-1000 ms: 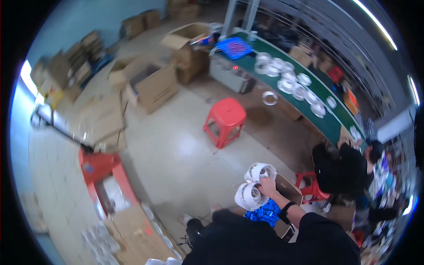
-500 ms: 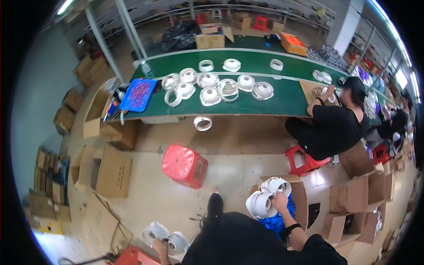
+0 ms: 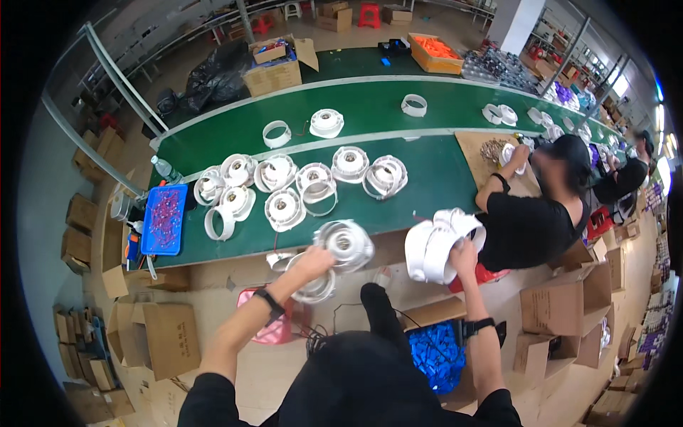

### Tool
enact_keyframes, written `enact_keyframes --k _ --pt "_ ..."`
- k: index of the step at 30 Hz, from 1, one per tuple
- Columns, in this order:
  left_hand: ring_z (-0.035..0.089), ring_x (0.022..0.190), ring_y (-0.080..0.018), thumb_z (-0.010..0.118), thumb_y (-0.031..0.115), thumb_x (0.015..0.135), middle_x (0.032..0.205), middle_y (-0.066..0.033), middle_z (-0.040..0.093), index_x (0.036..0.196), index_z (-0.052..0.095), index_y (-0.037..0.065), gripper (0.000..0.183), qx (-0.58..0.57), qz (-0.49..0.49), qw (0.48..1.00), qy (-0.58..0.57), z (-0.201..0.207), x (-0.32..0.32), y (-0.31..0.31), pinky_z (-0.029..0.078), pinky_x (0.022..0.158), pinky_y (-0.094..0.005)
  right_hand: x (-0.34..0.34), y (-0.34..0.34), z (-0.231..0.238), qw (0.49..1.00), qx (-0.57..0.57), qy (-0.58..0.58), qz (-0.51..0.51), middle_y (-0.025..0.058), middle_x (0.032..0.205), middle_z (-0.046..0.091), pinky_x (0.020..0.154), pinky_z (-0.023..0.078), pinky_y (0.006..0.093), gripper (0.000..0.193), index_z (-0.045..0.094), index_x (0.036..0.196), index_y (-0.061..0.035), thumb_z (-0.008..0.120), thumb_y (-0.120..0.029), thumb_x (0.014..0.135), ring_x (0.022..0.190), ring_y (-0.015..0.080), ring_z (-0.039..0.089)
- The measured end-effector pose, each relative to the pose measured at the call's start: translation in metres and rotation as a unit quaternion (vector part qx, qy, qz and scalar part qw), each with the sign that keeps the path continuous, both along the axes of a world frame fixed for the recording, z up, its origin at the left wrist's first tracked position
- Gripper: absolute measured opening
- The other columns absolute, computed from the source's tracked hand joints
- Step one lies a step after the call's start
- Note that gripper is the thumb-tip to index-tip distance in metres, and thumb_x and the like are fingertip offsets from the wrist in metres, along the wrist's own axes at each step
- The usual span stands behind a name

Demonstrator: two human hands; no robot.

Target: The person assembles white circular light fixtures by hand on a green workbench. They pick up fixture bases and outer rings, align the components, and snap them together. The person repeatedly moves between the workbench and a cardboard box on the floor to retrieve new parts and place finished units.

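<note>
A: Hands?
B: Both loaded. Left hand (image 3: 316, 262) pinches two round white housings (image 3: 350, 244) where their rims meet. Right hand (image 3: 464, 257) has its fingers hooked over the rim of the white cylindrical housings (image 3: 427, 255). Finger detail inside that rim: can't tell.
A: Where are the parts?
B: Both pairs held out by the front edge of the green workbench (image 3: 434, 171). More white housings (image 3: 284, 208) sit clustered on top.
A: Risks?
B: One-handed grip on two parts each side. If the left pinch loosens, I'd expect the lower one to drop toward the red stool (image 3: 265, 327). Right pair looks close to the seated co-worker (image 3: 533, 220); a wide swing could bump them. Thin red lead (image 3: 421, 216) by that pair could snag.
A: Floor?
B: Black cable (image 3: 346, 306) near the foot, trip hazard. Blue parts (image 3: 435, 359) in a carton below; a dropped housing could land there.
</note>
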State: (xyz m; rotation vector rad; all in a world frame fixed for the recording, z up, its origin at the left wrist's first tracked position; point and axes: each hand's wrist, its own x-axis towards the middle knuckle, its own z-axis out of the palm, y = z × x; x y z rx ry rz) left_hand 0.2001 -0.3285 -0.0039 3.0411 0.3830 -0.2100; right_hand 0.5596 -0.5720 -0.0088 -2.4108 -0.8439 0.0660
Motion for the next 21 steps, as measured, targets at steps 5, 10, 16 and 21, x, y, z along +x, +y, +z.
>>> enact_keyframes --k 5,10,16,21 --pt "0.066 0.078 -0.0219 0.058 0.016 0.080 0.074 -0.0032 0.065 0.073 0.067 0.015 0.012 0.045 -0.112 0.991 0.059 -0.020 0.157 0.062 0.049 0.065 -0.0383 0.124 0.165 0.023 0.993 -0.076 0.075 -0.043 0.0237 0.099 0.067 0.082 0.050 0.0492 0.041 0.069 0.097 -0.0030 0.063 -0.039 0.080 0.098 0.0410 0.063" --pt "0.066 0.077 -0.0187 0.058 0.019 0.080 0.073 0.0016 0.065 0.071 0.066 0.018 0.013 0.049 -0.162 0.983 0.070 -0.053 0.205 0.101 0.048 0.062 -0.0359 0.204 0.273 -0.018 0.987 -0.141 0.040 -0.061 0.0189 0.103 0.069 0.081 0.052 0.0466 0.055 0.070 0.100 -0.0051 0.069 -0.053 0.072 0.096 0.0347 0.067" --pt "0.065 0.079 -0.0175 0.060 0.019 0.075 0.078 -0.0005 0.064 0.067 0.065 0.018 0.009 -0.013 -0.159 0.986 0.042 -0.077 0.191 0.141 0.053 0.063 -0.0346 0.220 0.386 -0.035 0.979 -0.195 0.056 -0.035 0.0162 0.105 0.069 0.081 0.054 0.0469 0.041 0.069 0.102 -0.0082 0.069 -0.038 0.075 0.098 0.0360 0.067" --pt "0.062 0.091 -0.0146 0.059 0.018 0.075 0.088 0.0003 0.063 0.076 0.065 0.015 0.007 -0.030 -0.174 0.983 0.043 -0.070 0.203 0.156 0.052 0.069 -0.0294 0.199 0.454 -0.040 0.968 -0.246 0.042 0.009 0.0161 0.105 0.069 0.081 0.055 0.0435 0.031 0.068 0.102 -0.0063 0.063 -0.027 0.079 0.097 0.0342 0.068"
